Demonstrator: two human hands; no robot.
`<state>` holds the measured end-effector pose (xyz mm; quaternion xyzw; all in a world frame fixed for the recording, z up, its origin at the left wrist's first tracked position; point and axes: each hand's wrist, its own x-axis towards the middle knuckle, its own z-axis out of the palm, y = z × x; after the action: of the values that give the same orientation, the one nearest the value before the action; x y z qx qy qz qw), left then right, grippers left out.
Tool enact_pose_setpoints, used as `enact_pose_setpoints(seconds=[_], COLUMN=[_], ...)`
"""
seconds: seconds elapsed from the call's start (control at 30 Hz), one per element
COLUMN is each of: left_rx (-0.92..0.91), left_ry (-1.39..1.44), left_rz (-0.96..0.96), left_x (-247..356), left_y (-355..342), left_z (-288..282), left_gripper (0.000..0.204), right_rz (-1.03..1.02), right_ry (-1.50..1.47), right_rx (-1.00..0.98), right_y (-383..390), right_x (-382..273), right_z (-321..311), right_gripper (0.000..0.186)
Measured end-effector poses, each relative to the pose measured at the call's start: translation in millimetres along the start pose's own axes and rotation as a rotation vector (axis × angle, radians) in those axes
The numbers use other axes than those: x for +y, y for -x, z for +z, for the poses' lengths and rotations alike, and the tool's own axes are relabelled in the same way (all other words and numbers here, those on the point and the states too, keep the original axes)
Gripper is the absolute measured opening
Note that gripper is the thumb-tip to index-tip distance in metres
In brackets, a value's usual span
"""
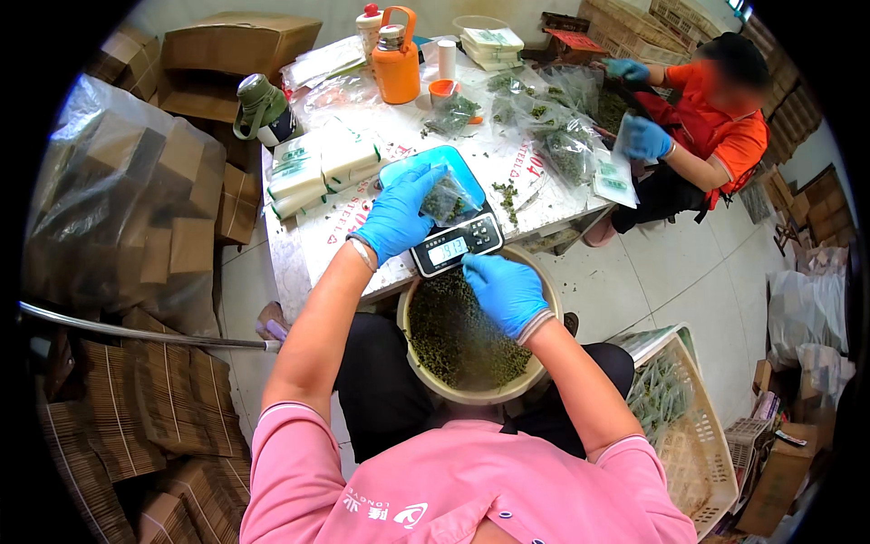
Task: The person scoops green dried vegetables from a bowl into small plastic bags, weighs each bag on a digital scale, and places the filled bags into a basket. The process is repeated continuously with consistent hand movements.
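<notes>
A digital scale (459, 243) with a lit display and a blue tray (467, 169) stands at the table's near edge. On the tray lies a clear plastic bag (446, 201) of small green, dried-looking pieces. My left hand (397, 216), in a blue glove, reaches over the tray with its thumb and fingers closed about the bag. Just right of the display is my right hand (507, 295), also gloved, its fingertips pinched together above the rim of a tub (541, 258). Whatever they may hold is hidden. Loose green pieces (462, 331) fill the tub between my knees.
Stacks of flat packages (322, 163), an orange flask (396, 63) and filled clear bags (566, 150) share the table (308, 245). At right, a co-worker (716, 127) in orange handles a bag. A crate (707, 435) stands right of me; cardboard (154, 399) is stacked left.
</notes>
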<state>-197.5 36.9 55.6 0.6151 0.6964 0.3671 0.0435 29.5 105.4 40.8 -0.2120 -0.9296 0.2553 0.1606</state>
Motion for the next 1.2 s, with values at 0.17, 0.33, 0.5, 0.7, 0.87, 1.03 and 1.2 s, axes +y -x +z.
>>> enact_pose_setpoints(seconds=[0.17, 0.33, 0.5, 0.7, 0.87, 1.03, 1.2], left_rx=[0.037, 0.011, -0.005, 0.23, -0.05, -0.393, -0.319], left_ry=[-0.142, -0.279, -0.293, -0.157, 0.189, 0.18, 0.247], left_rz=[0.081, 0.029, 0.039, 0.072, -0.055, -0.434, -0.445], left_x=[-5, -3, -6, 68, 101, 68, 58], left_y=[1, -7, -4, 34, 110, 128, 134], left_z=[12, 20, 17, -3, 52, 94, 111], left_gripper=[0.066, 0.051, 0.049, 0.059, 0.056, 0.022, 0.018], right_rz=[0.186, 0.115, 0.184, 0.312, 0.225, 0.223, 0.097], right_ry=[0.152, 0.199, 0.217, 0.09, -0.058, 0.174, 0.266], right_rx=[0.053, -0.013, -0.345, -0.198, -0.153, -0.167, -0.108], right_y=[-77, -101, -31, 48, 60, 56, 61], right_x=[-22, -8, -13, 25, -3, -18, -37], right_z=[0, 6, -3, -4, -13, -5, 5], right_gripper=[0.029, 0.026, 0.029, 0.033, 0.036, 0.03, 0.028])
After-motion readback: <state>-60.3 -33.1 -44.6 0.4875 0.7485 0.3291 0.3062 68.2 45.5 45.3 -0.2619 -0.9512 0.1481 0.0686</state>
